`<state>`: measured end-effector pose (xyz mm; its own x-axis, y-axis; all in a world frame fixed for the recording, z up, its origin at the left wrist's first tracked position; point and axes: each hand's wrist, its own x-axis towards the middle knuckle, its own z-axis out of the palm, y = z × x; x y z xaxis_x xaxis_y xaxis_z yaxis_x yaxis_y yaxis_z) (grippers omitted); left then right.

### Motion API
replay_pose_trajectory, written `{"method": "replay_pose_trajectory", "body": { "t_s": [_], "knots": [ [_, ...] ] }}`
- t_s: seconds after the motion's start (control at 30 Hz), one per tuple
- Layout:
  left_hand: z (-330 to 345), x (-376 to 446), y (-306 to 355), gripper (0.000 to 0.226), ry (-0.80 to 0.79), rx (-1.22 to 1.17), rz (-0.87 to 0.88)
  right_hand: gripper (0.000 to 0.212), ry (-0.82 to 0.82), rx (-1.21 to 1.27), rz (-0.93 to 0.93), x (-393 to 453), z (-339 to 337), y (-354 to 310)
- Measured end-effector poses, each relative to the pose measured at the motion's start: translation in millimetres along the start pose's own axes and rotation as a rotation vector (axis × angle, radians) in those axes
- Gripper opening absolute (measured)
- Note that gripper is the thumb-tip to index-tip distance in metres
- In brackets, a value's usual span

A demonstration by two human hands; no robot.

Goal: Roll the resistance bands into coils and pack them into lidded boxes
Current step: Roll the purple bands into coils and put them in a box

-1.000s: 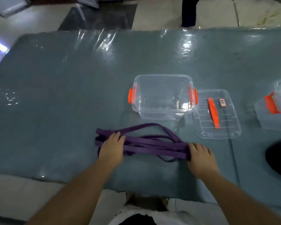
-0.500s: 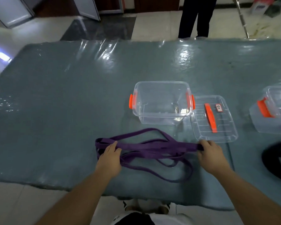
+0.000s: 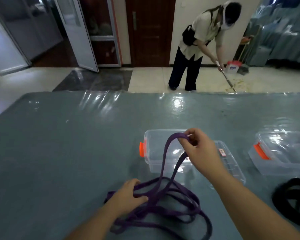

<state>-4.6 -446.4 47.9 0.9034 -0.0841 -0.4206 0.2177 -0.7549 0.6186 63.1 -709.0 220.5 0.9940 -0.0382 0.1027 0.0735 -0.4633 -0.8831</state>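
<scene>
Right hand [image 3: 200, 149] pinching purple resistance band [image 3: 164, 200] loop up at frame centre, strands hanging lower-left to left hand [image 3: 128, 196] clutching tangle; open box [image 3: 156, 153] right behind.

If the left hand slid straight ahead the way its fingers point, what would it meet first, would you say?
The left hand points right across the table and already holds purple resistance band strands. Going on, it would likely push into more of those loose loops before anything else.
</scene>
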Motion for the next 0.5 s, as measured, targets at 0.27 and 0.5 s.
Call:
{"method": "replay_pose_trajectory", "body": {
  "t_s": [0.27,0.5],
  "knots": [
    [-63.8,4.7,113.4,0.048,0.184,-0.516,0.295,0.018,-0.162,0.273,0.098,25.6,27.7,-90.7],
    [-145.1,-3.9,154.6,0.014,0.457,-0.543,0.345,0.026,-0.209,0.588,0.015,44.3,26.9,-147.0]
  ]
}}
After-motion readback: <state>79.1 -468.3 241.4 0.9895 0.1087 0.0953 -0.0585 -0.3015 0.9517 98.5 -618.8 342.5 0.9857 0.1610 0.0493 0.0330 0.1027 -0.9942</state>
